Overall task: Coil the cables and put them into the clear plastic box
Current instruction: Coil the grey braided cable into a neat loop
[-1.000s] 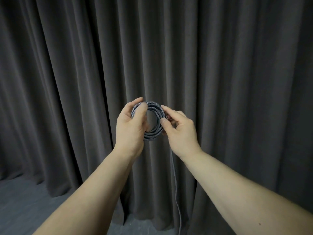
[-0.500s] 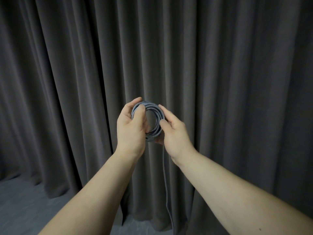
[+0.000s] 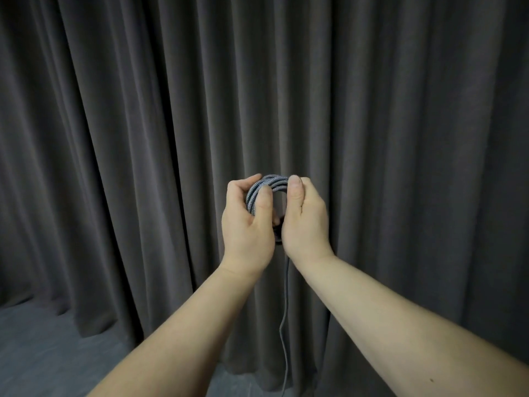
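Holding position, chest height, in front of a dark pleated curtain [image 3: 114, 138] with grey floor [image 3: 43, 353] showing at lower left. Entries run left to right.

Left hand [image 3: 247, 222]: fingers curled round the left arc of the coiled cable [image 3: 267, 183], thumb pressed flat across the strands on the near side. Four or so turns of grey braided cord lie side by side under that thumb.

Coil: small ring, standing roughly upright between the two hands, top arc exposed, lower arc hidden behind the palms.

Right hand [image 3: 305, 222]: close against the left, thumb up on the right arc of the coil, fingers wrapped behind it. Whether it pinches the running strand as well cannot be told from this view.

Tail [image 3: 284, 325]: one loose strand drops from below the hands and runs out of frame at the bottom. Coiling judged unfinished.

Handling notes (judgement): braided jacket, so light, limp and with fair grip under the skin; not fragile. Turns are springy and will likely fan apart if the thumb pressure lifts. Best hold is across all turns at one point on the ring, as the left thumb does now, leaving the other hand free to feed the tail. The plug ends are not visible.

Clear plastic box: not in view.
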`<state>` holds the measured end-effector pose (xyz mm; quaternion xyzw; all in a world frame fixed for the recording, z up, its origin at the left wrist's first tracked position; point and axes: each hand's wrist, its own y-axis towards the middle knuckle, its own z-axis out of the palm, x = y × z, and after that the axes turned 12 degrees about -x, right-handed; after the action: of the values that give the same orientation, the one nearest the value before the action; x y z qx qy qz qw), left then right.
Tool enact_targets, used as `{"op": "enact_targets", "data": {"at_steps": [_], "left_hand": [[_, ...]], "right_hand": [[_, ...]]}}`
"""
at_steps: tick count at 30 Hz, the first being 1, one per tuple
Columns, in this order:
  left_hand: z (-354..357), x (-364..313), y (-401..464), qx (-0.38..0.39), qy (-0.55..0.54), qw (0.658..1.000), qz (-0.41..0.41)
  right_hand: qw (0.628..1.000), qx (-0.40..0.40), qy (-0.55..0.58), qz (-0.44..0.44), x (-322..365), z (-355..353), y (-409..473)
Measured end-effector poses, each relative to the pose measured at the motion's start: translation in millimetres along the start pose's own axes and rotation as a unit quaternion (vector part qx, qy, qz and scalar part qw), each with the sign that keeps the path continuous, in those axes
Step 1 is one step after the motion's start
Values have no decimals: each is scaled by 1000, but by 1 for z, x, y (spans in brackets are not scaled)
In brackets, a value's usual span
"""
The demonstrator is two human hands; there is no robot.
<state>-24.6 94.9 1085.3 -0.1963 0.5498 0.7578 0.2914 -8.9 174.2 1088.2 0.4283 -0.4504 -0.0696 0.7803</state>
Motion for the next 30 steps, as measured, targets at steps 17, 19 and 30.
{"op": "enact_targets", "data": {"at_steps": [17, 19, 30], "left_hand": [[-4, 7, 15, -39, -84, 993, -70], [-10, 8, 32, -85, -91, 990, -69], [-56, 9, 100, -284, -86, 949, -108]], "right_hand": [[992, 112, 33, 51, -13, 9, 4], [962, 202, 92, 161, -18, 5, 6], [931, 186, -291, -118, -42, -33, 11]]}}
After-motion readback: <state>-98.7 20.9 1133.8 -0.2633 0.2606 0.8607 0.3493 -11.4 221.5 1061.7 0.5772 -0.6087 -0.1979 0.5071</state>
